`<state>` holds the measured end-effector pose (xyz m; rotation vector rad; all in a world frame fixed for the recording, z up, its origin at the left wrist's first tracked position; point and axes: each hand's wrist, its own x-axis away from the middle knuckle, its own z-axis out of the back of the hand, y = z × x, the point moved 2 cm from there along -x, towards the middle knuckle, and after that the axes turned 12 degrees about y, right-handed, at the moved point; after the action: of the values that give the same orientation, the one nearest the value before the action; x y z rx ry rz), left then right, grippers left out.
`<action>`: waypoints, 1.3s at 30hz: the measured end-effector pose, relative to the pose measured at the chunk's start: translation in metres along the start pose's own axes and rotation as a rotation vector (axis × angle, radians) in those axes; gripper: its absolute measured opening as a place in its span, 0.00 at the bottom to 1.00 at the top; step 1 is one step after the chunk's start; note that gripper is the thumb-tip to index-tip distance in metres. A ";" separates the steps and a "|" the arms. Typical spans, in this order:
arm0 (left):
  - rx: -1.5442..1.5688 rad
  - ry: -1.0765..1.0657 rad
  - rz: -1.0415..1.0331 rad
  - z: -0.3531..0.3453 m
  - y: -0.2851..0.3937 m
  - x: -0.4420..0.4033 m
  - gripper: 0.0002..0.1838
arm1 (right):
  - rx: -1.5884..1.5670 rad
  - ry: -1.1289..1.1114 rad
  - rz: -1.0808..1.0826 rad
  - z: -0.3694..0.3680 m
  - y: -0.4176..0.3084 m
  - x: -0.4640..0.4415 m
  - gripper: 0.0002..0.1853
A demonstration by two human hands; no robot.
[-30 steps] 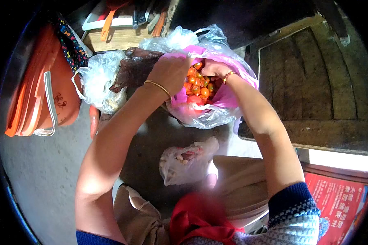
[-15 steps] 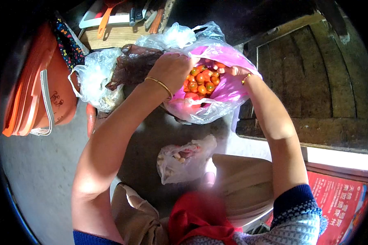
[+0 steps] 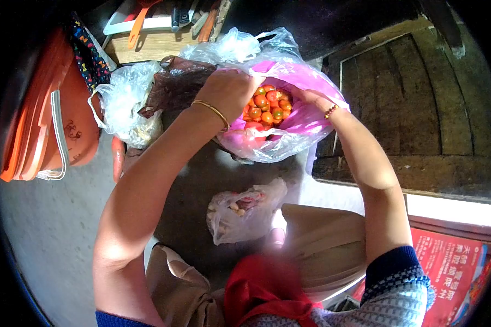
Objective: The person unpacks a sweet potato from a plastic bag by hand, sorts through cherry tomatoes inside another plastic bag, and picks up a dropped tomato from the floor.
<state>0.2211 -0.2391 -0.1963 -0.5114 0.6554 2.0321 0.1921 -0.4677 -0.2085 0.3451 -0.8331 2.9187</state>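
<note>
Small red and orange tomatoes (image 3: 268, 106), some with green patches, fill a pink and clear plastic bag (image 3: 305, 143) that gapes open. My left hand (image 3: 232, 90), with a gold bangle at the wrist, is closed on the bag's left rim. Inside the bag's right side is my right hand (image 3: 312, 99), a beaded bracelet on its wrist. Its fingers go in beside the tomatoes and are mostly hidden, so their grip does not show.
A clear bag with pale pieces (image 3: 240, 210) lies on the floor near my feet. Orange buckets (image 3: 79, 131), another clear bag (image 3: 128, 101) and a dark brown bag (image 3: 174, 90) stand left. A wooden door panel (image 3: 409, 103) is right. Knives and an orange-handled tool (image 3: 138, 26) lie at the back.
My right fingers, seen earlier at a tomato by the bag's upper edge, have gone down inside and are now mostly hidden. My left hand keeps its hold on the rim.
</note>
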 end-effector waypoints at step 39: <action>0.008 0.059 -0.013 -0.005 0.003 -0.005 0.12 | 0.326 0.239 0.156 0.003 -0.007 -0.001 0.14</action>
<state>0.2214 -0.2473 -0.1963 -0.5716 0.6933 2.0083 0.1947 -0.4635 -0.2022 -0.0547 -0.3659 3.1549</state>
